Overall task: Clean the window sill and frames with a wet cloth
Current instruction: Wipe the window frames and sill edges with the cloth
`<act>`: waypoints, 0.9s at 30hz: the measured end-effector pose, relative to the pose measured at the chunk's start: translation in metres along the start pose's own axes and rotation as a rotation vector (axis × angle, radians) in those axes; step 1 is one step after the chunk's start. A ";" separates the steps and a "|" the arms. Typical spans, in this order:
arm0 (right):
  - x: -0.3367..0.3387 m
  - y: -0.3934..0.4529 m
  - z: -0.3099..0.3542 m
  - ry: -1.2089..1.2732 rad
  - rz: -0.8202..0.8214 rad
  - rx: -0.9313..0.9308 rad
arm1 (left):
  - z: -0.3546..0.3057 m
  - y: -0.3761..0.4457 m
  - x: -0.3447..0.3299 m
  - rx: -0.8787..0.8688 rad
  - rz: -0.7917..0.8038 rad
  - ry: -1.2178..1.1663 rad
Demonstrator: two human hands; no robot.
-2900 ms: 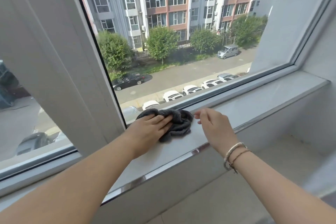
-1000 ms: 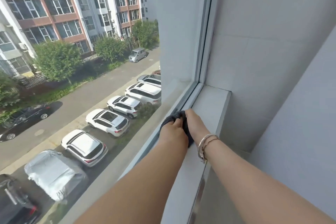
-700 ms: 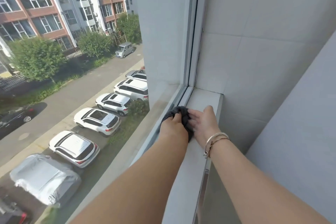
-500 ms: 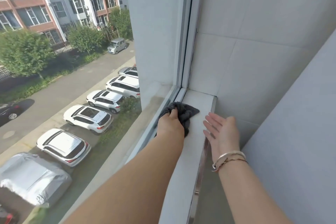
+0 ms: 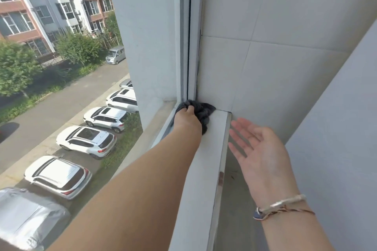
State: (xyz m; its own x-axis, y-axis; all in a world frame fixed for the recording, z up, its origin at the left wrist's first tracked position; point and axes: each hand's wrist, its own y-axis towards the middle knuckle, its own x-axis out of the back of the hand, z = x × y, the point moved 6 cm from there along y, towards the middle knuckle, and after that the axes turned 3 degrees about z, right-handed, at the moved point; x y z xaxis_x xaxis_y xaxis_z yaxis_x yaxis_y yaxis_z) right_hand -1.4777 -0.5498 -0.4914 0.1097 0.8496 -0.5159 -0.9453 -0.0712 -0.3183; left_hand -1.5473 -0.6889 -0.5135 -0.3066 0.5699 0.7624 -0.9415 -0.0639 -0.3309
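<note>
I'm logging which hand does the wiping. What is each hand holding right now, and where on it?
The left hand grips the bunched grey cloth from on top, at its window-side edge. The right hand is open, holding nothing.

The dark grey cloth (image 5: 204,111) is bunched under the left hand (image 5: 187,120), pressed into the far corner of the white window sill (image 5: 202,161). Its loose folds spill right of the grip, touching the upright white frame (image 5: 193,47) just beyond the fingers.
</note>
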 end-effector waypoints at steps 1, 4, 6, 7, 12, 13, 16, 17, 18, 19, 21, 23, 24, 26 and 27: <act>0.001 0.002 0.000 0.000 0.005 0.001 | 0.000 0.003 0.001 -0.001 -0.010 0.013; 0.009 0.003 0.000 0.019 -0.016 -0.015 | -0.001 0.005 -0.002 -0.005 -0.027 0.066; 0.013 0.004 0.003 0.035 -0.022 -0.019 | -0.001 0.004 -0.001 -0.006 -0.046 0.061; 0.014 0.005 0.004 0.040 -0.022 -0.018 | 0.001 0.004 0.002 -0.007 -0.053 0.055; 0.011 0.006 0.015 0.040 -0.031 0.005 | -0.006 -0.006 0.004 0.006 -0.023 0.053; 0.009 0.004 0.016 0.040 -0.032 0.004 | -0.009 -0.012 0.003 0.012 0.001 0.037; 0.006 -0.002 0.016 0.028 -0.031 -0.001 | -0.014 -0.027 -0.002 0.015 0.026 -0.027; 0.006 -0.004 0.017 0.025 -0.031 -0.004 | -0.013 -0.031 -0.004 0.014 0.018 -0.049; 0.004 -0.006 0.016 0.022 -0.031 -0.008 | -0.011 -0.034 -0.006 0.017 0.010 -0.070; 0.003 -0.007 0.016 0.022 -0.032 -0.013 | -0.009 -0.036 -0.009 0.021 0.000 -0.086; 0.002 -0.008 0.015 0.021 -0.030 -0.019 | -0.009 -0.033 -0.009 0.031 -0.021 -0.095; 0.001 -0.008 0.016 0.026 -0.025 -0.016 | -0.005 -0.018 -0.007 0.044 -0.029 -0.101; 0.003 -0.008 0.017 0.036 -0.024 -0.011 | -0.001 -0.009 -0.005 0.051 -0.034 -0.130; 0.006 -0.007 0.020 0.058 -0.023 -0.002 | 0.007 0.005 0.001 0.073 -0.046 -0.206; 0.008 -0.006 0.021 0.066 -0.025 0.001 | 0.007 0.010 0.003 0.069 -0.044 -0.207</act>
State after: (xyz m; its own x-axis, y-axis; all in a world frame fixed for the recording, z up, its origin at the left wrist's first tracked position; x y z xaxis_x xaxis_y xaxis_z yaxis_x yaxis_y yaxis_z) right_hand -1.4772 -0.5319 -0.4765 0.1530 0.8149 -0.5590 -0.9423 -0.0502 -0.3310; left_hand -1.5592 -0.6934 -0.5107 -0.2804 0.3937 0.8755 -0.9598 -0.1024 -0.2614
